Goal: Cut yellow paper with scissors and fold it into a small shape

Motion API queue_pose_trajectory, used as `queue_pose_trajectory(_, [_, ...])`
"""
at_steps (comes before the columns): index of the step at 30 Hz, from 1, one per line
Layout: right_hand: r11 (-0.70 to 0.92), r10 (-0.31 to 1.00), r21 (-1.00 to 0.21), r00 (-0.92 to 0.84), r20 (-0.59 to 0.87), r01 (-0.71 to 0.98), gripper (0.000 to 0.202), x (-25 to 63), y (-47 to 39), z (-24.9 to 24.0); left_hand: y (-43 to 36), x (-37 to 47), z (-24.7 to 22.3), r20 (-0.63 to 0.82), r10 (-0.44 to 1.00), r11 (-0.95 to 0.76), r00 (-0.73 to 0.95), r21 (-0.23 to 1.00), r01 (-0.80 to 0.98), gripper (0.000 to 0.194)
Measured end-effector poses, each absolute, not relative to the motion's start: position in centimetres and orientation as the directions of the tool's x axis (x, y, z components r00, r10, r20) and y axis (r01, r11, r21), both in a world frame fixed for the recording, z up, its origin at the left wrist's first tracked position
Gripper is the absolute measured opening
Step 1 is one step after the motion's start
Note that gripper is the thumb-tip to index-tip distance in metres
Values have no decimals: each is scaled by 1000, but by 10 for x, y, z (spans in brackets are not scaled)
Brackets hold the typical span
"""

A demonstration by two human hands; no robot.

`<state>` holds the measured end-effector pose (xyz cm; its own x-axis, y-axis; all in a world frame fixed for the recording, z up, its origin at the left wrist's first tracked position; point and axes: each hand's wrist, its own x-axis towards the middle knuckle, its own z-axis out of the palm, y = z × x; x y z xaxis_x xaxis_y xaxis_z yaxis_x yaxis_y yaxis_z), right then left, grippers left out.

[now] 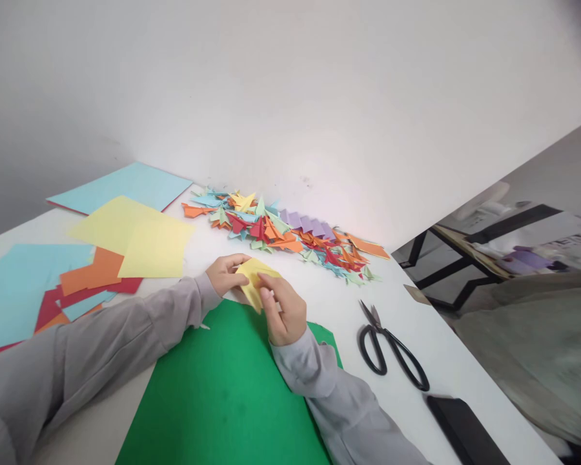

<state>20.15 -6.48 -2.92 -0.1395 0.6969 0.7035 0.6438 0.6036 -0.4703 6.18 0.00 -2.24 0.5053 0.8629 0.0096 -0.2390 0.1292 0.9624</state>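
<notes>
A small folded piece of yellow paper (252, 279) is held up between both hands, over the far end of a green mat (227, 387). My left hand (226, 274) grips its left side, thumb and fingers closed on the edge. On the right side, my right hand (285, 309) pinches the paper between thumb and fingers. Beyond the hands lies a long heap of small folded paper shapes (271, 226) in orange, red, green, blue, yellow and purple.
Yellow sheets (150, 239), a light blue sheet (121, 187) and cut orange pieces (97, 271) lie on the left. Open black-handled scissors (380, 339) and a black flat object (465, 429) are on the right. A wall (290, 97) rises behind the white table (339, 310).
</notes>
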Motion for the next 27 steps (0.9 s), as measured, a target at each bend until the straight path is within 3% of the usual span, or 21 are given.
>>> queue_pose_trajectory(3, [477, 612, -438, 70, 788, 762, 18, 201, -63, -30, 0, 60, -23, -56, 876, 140, 478, 980, -141, 34])
queue_pose_trajectory(5, [467, 586, -413, 76, 807, 782, 19, 201, -61, -31, 0, 60, -24, -13, 885, 54, 466, 996, -76, 34])
queue_pose_trajectory(9, [517, 679, -482, 4, 734, 708, 14, 203, -56, -34, 0, 61, -24, 55, 893, -7, 447, 994, -109, 38])
queue_pose_trajectory(16, [368, 809, -725, 184, 558, 582, 20, 209, -50, -40, 1, 64, -25, -19, 918, 92, 395, 982, -168, 32])
queue_pose_trajectory(23, [361, 860, -801, 161, 483, 477, 19, 206, -52, -38, 0, 64, -30, 59, 906, -4, 418, 991, -132, 27])
queue_pose_trajectory(27, [395, 854, -786, 125, 504, 476, 20, 203, -55, -37, 0, 64, -29, 69, 907, -10, 415, 990, -143, 24])
